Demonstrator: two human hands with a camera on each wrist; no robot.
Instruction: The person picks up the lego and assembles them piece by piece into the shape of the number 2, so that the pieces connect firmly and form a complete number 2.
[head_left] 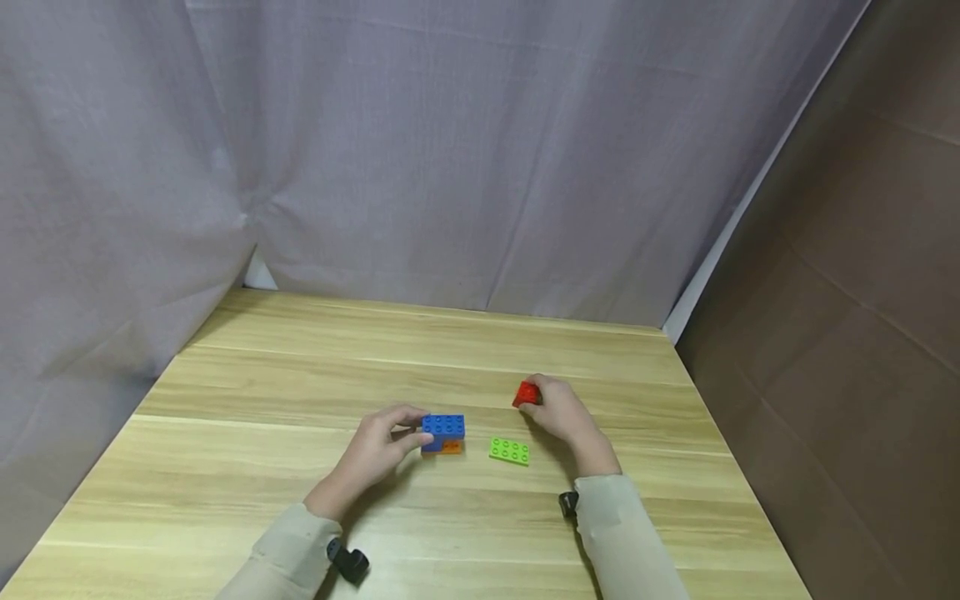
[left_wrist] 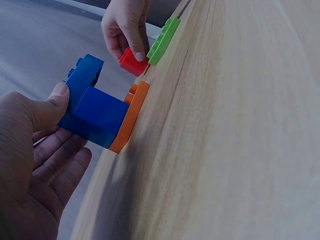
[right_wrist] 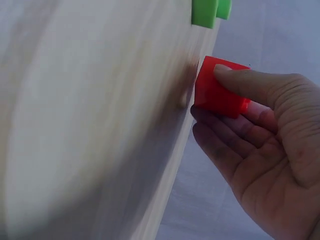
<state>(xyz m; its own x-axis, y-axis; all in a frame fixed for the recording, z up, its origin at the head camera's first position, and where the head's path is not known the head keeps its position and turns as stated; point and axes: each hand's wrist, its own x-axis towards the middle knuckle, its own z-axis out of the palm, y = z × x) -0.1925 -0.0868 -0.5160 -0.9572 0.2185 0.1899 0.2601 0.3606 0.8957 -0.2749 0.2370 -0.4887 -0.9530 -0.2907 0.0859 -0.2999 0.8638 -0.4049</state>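
My left hand [head_left: 384, 443] pinches the upper blue brick [head_left: 444, 426] of a small stack, thumb on its near side. Beneath it sit a second blue block [left_wrist: 100, 114] and, at the bottom, a thin orange plate [left_wrist: 131, 117] close to the tabletop. The upper brick overhangs, leaving a gap above the orange studs. To the right, my right hand [head_left: 562, 410] holds a red brick [right_wrist: 220, 92] between thumb and fingers, low over the table. A flat bright green plate [head_left: 509, 451] with several studs lies on the table between the hands.
The wooden table [head_left: 337, 367] carries these pieces near its middle. A grey curtain [head_left: 420, 167] hangs along the back and left, and a brown cloth wall [head_left: 840, 333] stands at the right edge. Dark wrist cameras [head_left: 348, 562] are strapped at both sleeves.
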